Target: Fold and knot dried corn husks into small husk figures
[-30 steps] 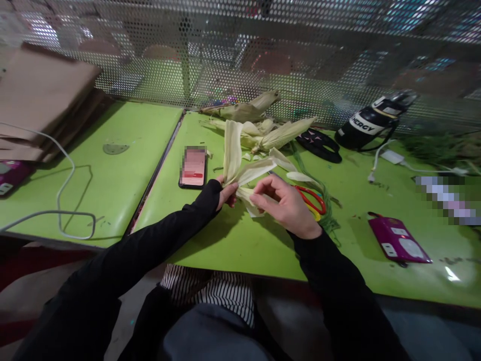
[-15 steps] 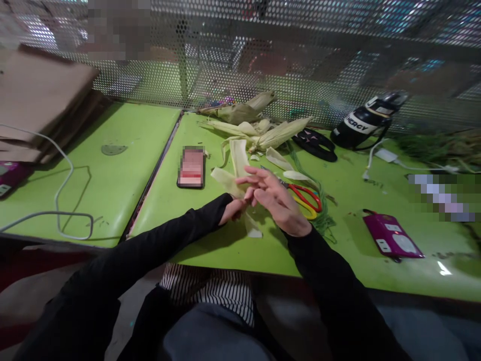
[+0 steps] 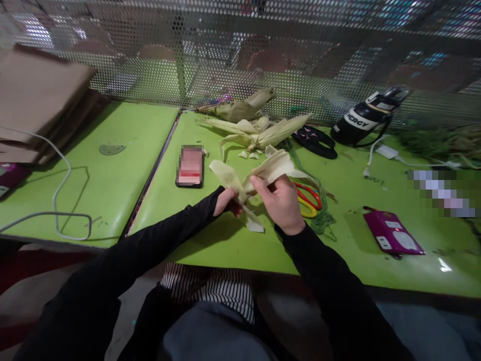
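Pale corn husk strips (image 3: 227,175) meet in a bunch between my hands, above the green table (image 3: 210,245). My left hand (image 3: 228,201) is closed on the bunch where the strips cross; its lower fingers are partly hidden. With thumb and fingers, my right hand (image 3: 280,198) grips a broad husk leaf (image 3: 274,166) that fans up to the right. One strip end (image 3: 254,222) hangs below the bunch. Scissors with red and yellow handles (image 3: 310,198) lie just right of my right hand, their blades hidden, beside green string (image 3: 325,215).
Several husked corn pieces (image 3: 259,133) lie behind my hands. A phone (image 3: 190,165) is to the left, a purple power strip (image 3: 394,233) to the right. A black bottle (image 3: 363,118) stands near the perforated metal screen (image 3: 225,60); brown paper bags (image 3: 41,95) lie far left.
My right hand has gone from loose, spread fingers to gripping a husk leaf. The leaf that stood upright now leans to the right. My left hand has kept its hold and shifted slightly left.
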The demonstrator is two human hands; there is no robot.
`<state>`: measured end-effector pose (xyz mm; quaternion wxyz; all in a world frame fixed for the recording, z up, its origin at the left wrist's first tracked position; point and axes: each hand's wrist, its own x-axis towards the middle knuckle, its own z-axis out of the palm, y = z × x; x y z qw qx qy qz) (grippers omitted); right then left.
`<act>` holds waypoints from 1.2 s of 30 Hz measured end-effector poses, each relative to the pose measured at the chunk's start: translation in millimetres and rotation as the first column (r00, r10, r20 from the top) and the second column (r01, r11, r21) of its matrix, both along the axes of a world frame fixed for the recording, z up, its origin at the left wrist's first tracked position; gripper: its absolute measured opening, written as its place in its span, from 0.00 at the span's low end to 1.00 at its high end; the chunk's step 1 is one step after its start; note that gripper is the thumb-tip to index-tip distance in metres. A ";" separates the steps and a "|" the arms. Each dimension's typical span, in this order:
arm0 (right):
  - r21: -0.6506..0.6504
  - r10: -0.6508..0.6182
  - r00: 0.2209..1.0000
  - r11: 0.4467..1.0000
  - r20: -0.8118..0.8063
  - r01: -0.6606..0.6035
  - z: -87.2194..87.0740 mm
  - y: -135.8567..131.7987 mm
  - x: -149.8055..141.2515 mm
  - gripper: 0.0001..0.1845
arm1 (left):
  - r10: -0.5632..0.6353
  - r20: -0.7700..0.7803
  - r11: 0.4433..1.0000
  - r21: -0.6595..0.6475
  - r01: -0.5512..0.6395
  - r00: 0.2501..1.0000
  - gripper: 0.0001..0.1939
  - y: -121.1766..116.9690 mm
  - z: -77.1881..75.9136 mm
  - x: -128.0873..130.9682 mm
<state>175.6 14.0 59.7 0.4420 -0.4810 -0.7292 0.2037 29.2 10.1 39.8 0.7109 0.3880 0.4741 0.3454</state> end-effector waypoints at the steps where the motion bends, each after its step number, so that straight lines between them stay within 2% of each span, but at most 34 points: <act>1: 0.002 -0.010 1.000 1.000 0.008 0.010 0.1 -0.1 0.0 0.10 | 0.006 0.009 1.000 -0.028 -0.006 1.000 0.23 0.5 3.4 0.4; 5: -0.002 -0.011 1.000 1.000 0.026 0.011 1.5 -0.8 0.4 0.10 | -0.020 0.024 0.997 -0.074 0.021 1.000 0.23 -0.8 9.9 0.7; 11: -0.034 -0.030 1.000 0.999 -0.004 0.030 -0.7 0.2 1.2 0.13 | -0.034 0.040 0.999 -0.037 0.036 0.999 0.20 -2.4 4.0 -1.5; 18: -0.085 -0.007 1.000 0.996 -0.012 0.006 0.5 0.3 1.4 0.15 | -0.053 0.016 0.998 -0.040 0.054 0.998 0.22 -2.2 3.9 0.0; 25: -0.067 0.004 0.996 0.998 -0.090 -0.010 -6.1 3.4 3.1 0.13 | -0.105 0.068 0.994 0.012 0.105 0.992 0.22 -4.8 1.1 -3.8; 27: -0.032 0.046 0.995 0.998 -0.088 -0.049 -5.3 3.1 3.2 0.13 | -0.126 0.093 0.991 0.051 0.121 0.988 0.22 -5.9 -1.1 -5.6; 31: 0.172 0.156 0.985 0.971 0.071 -0.166 -1.2 0.9 3.3 0.14 | -0.143 0.125 0.985 0.118 0.128 0.982 0.22 -6.9 -1.3 -10.4; 33: 0.229 0.194 0.968 0.946 0.158 -0.227 -0.3 0.7 3.7 0.15 | -0.140 0.154 0.987 0.104 0.125 0.978 0.17 -5.7 0.6 -13.0; 35: 0.237 0.204 0.956 0.938 0.212 -0.252 -0.1 1.5 4.4 0.15 | -0.137 0.185 0.989 0.088 0.122 0.973 0.05 -4.1 1.5 -14.3; 36: 0.238 0.201 0.953 0.938 0.225 -0.254 0.0 2.1 4.9 0.15 | -0.144 0.196 0.988 0.091 0.128 0.970 0.04 -3.3 1.0 -14.2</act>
